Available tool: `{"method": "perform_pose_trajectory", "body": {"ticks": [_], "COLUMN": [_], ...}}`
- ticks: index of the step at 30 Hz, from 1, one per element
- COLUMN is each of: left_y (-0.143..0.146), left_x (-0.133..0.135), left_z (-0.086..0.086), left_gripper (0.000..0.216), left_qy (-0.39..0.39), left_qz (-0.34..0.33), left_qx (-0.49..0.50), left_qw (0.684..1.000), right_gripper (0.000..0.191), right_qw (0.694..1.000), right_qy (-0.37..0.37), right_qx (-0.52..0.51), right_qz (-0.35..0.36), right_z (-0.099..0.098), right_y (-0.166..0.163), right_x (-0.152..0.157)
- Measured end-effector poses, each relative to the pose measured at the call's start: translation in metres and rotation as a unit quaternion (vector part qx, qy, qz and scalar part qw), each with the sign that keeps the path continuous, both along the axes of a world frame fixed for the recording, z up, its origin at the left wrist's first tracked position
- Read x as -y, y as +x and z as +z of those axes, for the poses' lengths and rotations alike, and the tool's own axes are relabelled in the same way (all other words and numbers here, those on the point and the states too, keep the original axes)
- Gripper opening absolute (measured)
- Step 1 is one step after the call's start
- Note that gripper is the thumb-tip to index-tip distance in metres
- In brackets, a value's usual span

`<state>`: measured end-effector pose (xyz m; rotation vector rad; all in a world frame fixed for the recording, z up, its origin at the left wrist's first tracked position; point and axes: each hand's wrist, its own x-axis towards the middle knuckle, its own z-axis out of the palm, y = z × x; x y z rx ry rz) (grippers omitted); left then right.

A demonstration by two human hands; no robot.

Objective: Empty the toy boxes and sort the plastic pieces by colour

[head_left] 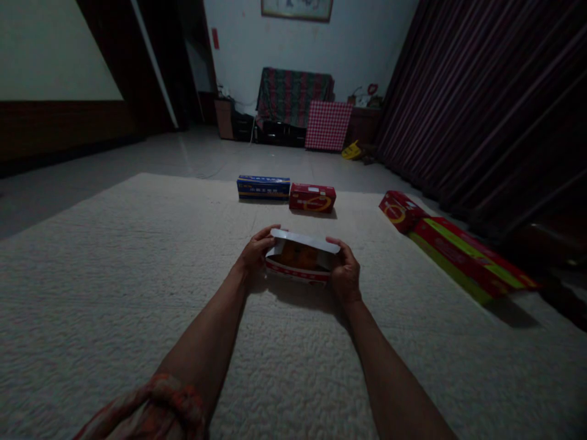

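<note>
Open box [305, 240] held at both ends
The left hand [257, 252] and right hand [347, 274] are half closed, each gripping one end.

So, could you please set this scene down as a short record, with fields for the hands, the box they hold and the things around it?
Left hand: grips one end of the open box
Right hand: grips the opposite end
Box state: white flap raised; orange contents too dim to identify
Beyond: blue box beside a red box
Off to the right: second red box, red-and-green box
Surface: pale quilted cover
</note>
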<state>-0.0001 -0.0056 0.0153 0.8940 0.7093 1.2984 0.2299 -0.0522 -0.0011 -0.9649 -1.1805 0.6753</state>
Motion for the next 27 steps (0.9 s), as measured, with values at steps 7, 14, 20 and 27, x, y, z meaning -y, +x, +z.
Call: {"method": "perform_pose_trajectory", "body": {"ticks": [7, 14, 20, 27], "left_y": [0.003, 0.006, 0.001, -0.005], "left_x": [0.003, 0.002, 0.006, 0.007], "left_z": [0.000, 0.001, 0.005, 0.006], "left_gripper": [0.028, 0.018, 0.037, 0.046], "left_qy": [0.015, -0.001, 0.018, 0.042], "left_qz": [-0.003, 0.011, -0.010, -0.059], "left_qx": [-0.015, -0.006, -0.027, 0.015], "left_qw": [1.000, 1.000, 0.999, 0.997], "right_gripper": [0.026, 0.037, 0.024, 0.022], "right_qw": [1.000, 0.994, 0.962, 0.956], "right_qy": [0.010, 0.071, 0.143, 0.163], "right_qx": [0.008, 0.078, 0.227, 0.230], "right_qz": [-0.008, 0.022, -0.049, -0.079], "right_z": [0.005, 0.012, 0.012, 0.006], "right_y": [0.000, 0.001, -0.002, -0.003], "right_x": [0.008, 0.015, 0.015, 0.013]}}
